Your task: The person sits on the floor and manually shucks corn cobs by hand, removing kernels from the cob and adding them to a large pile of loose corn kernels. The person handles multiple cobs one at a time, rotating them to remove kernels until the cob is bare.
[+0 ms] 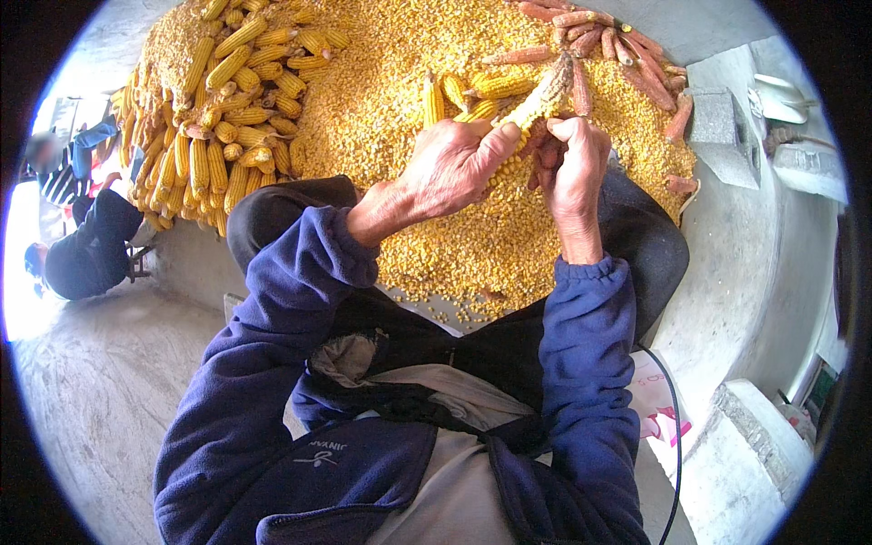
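Note:
My left hand (458,162) is closed around a partly shelled yellow corn ear (541,102), its thumb on the kernels; the far end of the ear looks pale and bare. Close on the right, my right hand (574,160) has curled fingers around a reddish corncob (545,158), partly hidden, near the side of the ear. Beyond my left hand several unshelled ears (433,102) lie on a wide heap of loose kernels (381,61). A bare reddish cob (580,88) lies just beyond my right hand.
Unshelled ears (199,163) are piled at the left of the heap, bare cobs (647,58) at its upper right. A concrete block (723,133) stands on the right. Two other people, one in dark clothes (92,248), are at the far left. A black cable (676,436) runs at lower right.

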{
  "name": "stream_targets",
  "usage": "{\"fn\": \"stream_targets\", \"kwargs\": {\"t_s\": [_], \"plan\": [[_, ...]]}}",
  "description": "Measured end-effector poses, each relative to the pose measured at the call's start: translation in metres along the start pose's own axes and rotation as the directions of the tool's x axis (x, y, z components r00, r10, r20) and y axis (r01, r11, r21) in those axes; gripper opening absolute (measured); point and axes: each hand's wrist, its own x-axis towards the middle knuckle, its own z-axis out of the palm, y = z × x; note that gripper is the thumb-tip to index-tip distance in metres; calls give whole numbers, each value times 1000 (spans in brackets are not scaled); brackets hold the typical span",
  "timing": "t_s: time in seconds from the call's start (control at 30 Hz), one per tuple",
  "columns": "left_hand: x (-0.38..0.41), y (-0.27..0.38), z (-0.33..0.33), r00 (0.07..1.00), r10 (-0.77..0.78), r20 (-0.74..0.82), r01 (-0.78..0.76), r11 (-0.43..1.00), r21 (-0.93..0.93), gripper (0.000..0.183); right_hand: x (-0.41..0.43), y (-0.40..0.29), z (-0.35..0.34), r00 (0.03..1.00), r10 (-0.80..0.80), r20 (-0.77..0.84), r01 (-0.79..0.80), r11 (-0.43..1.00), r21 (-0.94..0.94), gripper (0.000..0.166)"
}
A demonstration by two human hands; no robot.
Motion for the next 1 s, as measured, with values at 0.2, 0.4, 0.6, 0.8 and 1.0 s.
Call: {"fn": "stream_targets", "kwargs": {"t_s": [0.2,0.4,0.6,0.8,1.0], "plan": [[2,-12,8,999,-13,-38,7,986,-165,64,-3,0,7,990,140,27,-143,977,157,32],[1,-7,4,997,16,-71,-17,1000,-20,62,-4,6,11,944,301,134,-329,884,331,28],[2,-14,10,992,48,-116,-58,995,-83,59,-5,9,8,919,332,214,-389,853,349,27],[-1,-11,11,984,87,-156,-74,994,84,54,-8,10,13,934,324,149,-356,866,352,30],[-1,-10,10,986,76,-149,-79,997,-13,55,-8,13,14,934,325,146,-357,848,393,29]]}}
